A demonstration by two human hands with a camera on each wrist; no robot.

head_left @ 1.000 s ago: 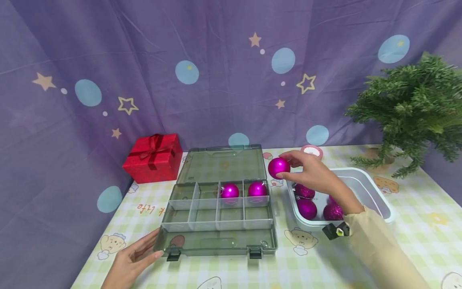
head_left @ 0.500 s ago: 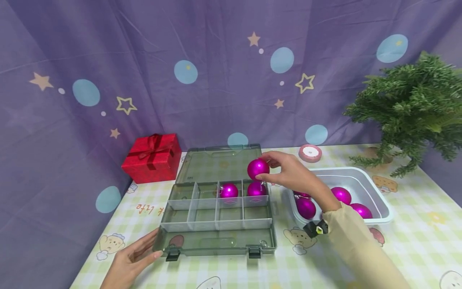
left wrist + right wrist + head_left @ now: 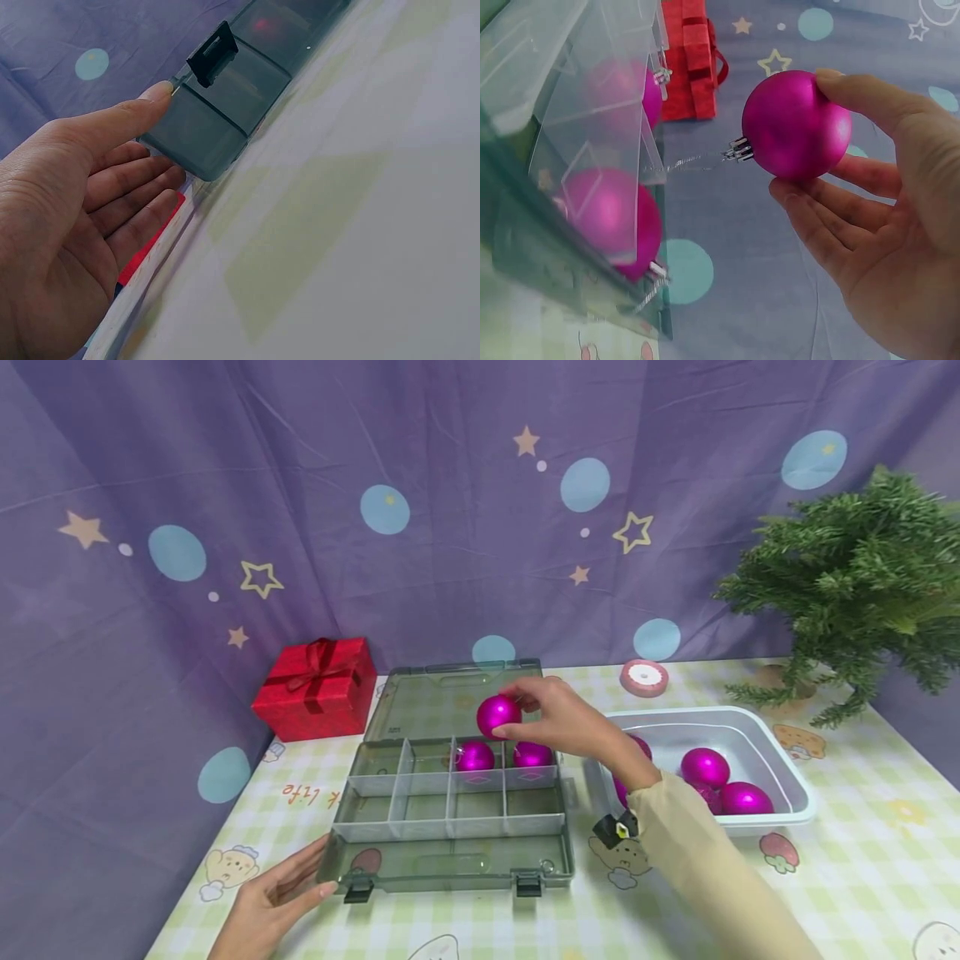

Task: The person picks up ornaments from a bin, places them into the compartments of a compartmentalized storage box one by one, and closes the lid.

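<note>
The pink ball (image 3: 495, 717) moved left, near the box's (image 3: 442, 883) back. My right hand (image 3: 561, 718) pinches it, maybe keeping its silver top (image 3: 739, 150) clear; my loose left hand (image 3: 266, 897) probably steadies the box.

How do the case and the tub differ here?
The case is see-through grey-green; the tub is pale and looks opaque.
The case has dividers and a lid swung back; the tub shows neither.
The case has two balls in separate compartments; the tub's balls lie in one shared space.
Both stand open on the table with magenta balls inside.
</note>
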